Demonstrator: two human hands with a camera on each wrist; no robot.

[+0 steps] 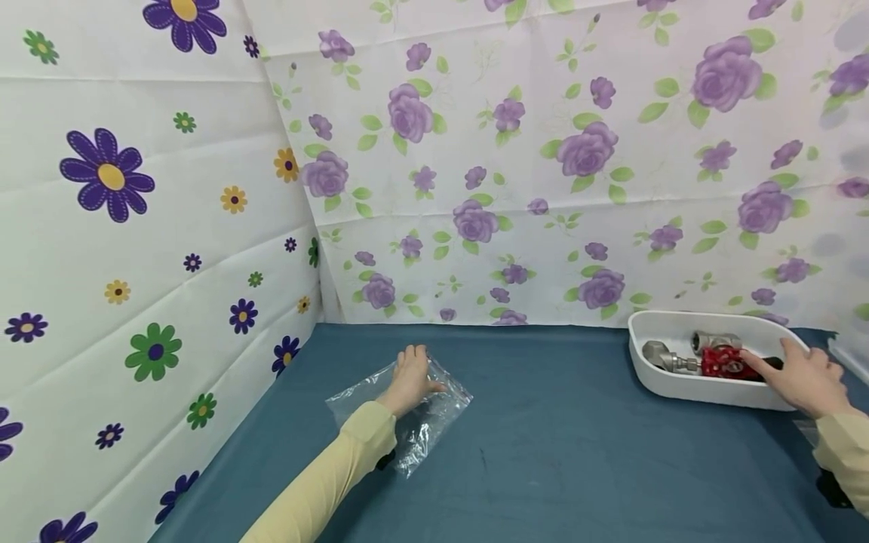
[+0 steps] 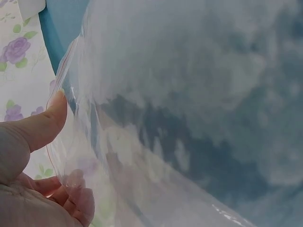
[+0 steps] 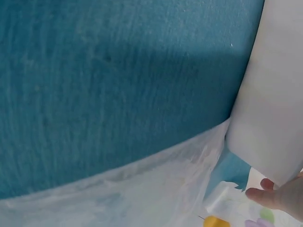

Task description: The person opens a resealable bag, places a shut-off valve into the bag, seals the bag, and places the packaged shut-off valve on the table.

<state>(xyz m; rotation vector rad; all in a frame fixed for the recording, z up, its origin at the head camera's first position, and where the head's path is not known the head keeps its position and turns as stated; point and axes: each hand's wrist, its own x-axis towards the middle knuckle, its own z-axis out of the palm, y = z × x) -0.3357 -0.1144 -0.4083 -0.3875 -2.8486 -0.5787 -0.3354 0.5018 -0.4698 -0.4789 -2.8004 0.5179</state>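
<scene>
My left hand (image 1: 409,383) is at a clear zip bag (image 1: 434,411) on the blue cloth. In the left wrist view, the thumb lies over the red-lined zip edge of the bag (image 2: 180,94), apart from the fingers, which show through the film. My right hand (image 1: 809,379) reaches over the right end of a white tray (image 1: 699,386), one fingertip at a red valve part (image 1: 723,363). Metal pipe fittings (image 1: 660,354) lie beside it, with a black piece partly hidden by the hand. In the right wrist view, fingers (image 3: 265,196) show by the tray (image 3: 270,94).
Blue cloth (image 1: 543,452) covers the table. Flowered sheets (image 1: 462,151) stand behind and along the left side. Translucent plastic (image 3: 118,189) spreads over the cloth in the right wrist view. More clear plastic (image 1: 808,431) shows under the right wrist.
</scene>
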